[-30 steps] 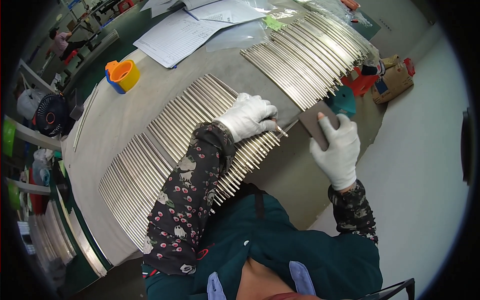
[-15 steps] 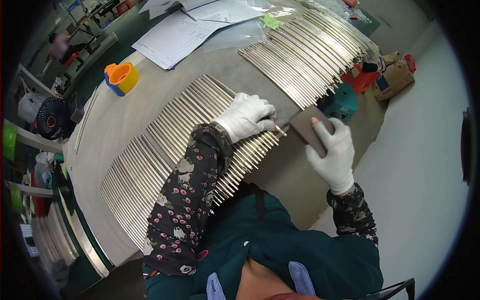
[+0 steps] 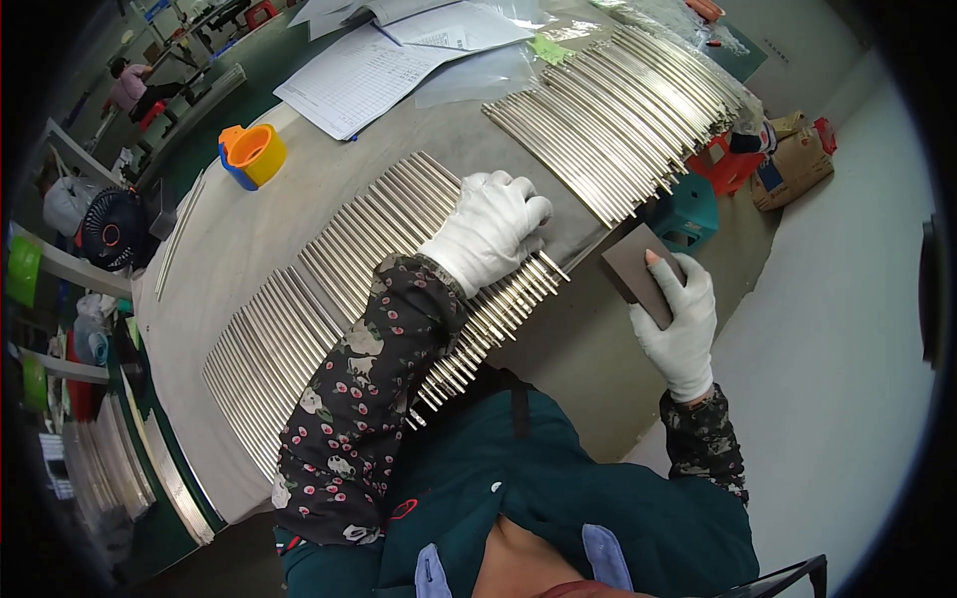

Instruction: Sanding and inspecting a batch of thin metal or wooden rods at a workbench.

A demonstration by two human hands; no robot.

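White-gloved left hand [image 3: 488,234] curls over metal rods [image 3: 369,239], perhaps touching them.

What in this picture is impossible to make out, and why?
All in the head view:
Left hand: its own back hides the fingertips, so its grip is unclear.
Rods: the left sleeve covers parts of some.
Block: its underside faces away; it hides any fingertips of the right hand beneath.
Sheet: small entries are unreadable.
Seated person: too small to show what the hands do.
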